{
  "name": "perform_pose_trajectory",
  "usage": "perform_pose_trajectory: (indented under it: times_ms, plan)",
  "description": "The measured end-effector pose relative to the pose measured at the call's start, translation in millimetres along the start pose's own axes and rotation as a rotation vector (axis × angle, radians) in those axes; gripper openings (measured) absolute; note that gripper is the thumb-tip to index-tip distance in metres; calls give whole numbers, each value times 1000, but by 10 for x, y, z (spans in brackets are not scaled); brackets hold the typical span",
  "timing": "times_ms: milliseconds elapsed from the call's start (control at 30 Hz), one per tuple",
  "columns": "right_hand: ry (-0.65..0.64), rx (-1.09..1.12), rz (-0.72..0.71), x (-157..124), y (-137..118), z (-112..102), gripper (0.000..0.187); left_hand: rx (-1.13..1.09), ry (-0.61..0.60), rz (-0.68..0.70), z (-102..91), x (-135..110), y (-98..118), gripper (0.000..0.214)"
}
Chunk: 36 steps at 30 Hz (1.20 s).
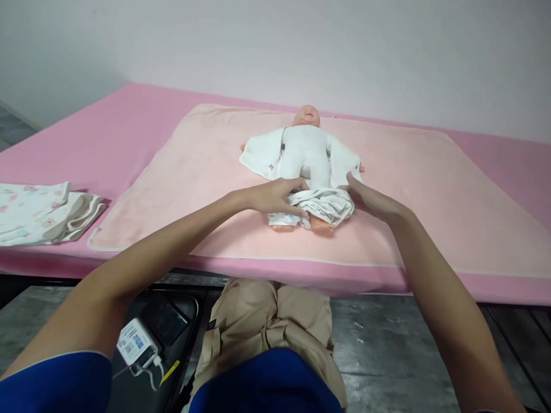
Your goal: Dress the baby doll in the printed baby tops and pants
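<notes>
A baby doll lies on its back, its head toward the wall and its feet toward me. It wears a white top with wide sleeves spread to both sides. Patterned white baby trousers are bunched around its lower legs, and the bare feet stick out below. My left hand grips the trousers at their left side, thumb and fingers closing on the cloth. On the right side my right hand holds the waistband, its thumb raised and its fingertips partly hidden by the fabric.
A peach blanket lies under the doll on the pink table. Folded patterned cloth rests at the left. Below the table edge, a black chair or tray holds a white power bank with a cable and a dark phone.
</notes>
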State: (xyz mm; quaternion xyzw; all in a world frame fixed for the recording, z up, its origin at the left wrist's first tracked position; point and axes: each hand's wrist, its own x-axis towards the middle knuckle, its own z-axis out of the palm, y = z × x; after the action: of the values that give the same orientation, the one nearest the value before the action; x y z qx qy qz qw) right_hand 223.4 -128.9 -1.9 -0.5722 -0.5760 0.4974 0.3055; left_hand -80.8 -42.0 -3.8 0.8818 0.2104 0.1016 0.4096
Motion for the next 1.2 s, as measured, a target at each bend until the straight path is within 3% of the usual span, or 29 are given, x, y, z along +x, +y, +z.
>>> perform_pose_trajectory:
  times_ms: [67, 133, 233, 367, 500, 633, 733, 833, 967, 1033, 1100, 1200]
  plan:
    - [129, 120, -32, 137, -103, 56, 56, -24, -21, -25, -23, 64, 29, 64]
    - [176, 210, -116, 241, -191, 133, 63, -112, -41, -46, -59, 138, 53, 71]
    - [122, 276, -185, 312, -216, 192, 72, -351, -25, -54, -167, 208, 11, 65]
    - [32, 44, -147, 286, -58, 115, 56, -567, 105, -107, -332, 173, -209, 45]
    - [150, -81, -196, 364, 71, 43, 48, -448, 195, -144, -395, 170, -414, 46]
    - [407, -110, -330, 676, 116, 86, 49, -313, 508, -90, -312, 353, -644, 41]
    - [543, -171, -323, 883, 174, 151, 50, -359, 679, -98, -197, 468, -849, 42]
    - [516, -144, -279, 982, 173, 168, 53, -314, 681, -87, -194, 527, -931, 45]
    - [594, -321, -411, 1111, 19, 93, 51, -192, 691, 13, -378, 709, -898, 47]
    - [649, -306, -383, 1216, -3, 72, 57, -266, 729, -9, -417, 835, -934, 49]
    - [665, -162, -250, 1320, 72, 95, 66, -416, 762, -106, -376, 928, -1019, 55]
    - [495, 118, -122, 1413, 272, 179, 69, -656, 725, -244, -250, 972, -1150, 64]
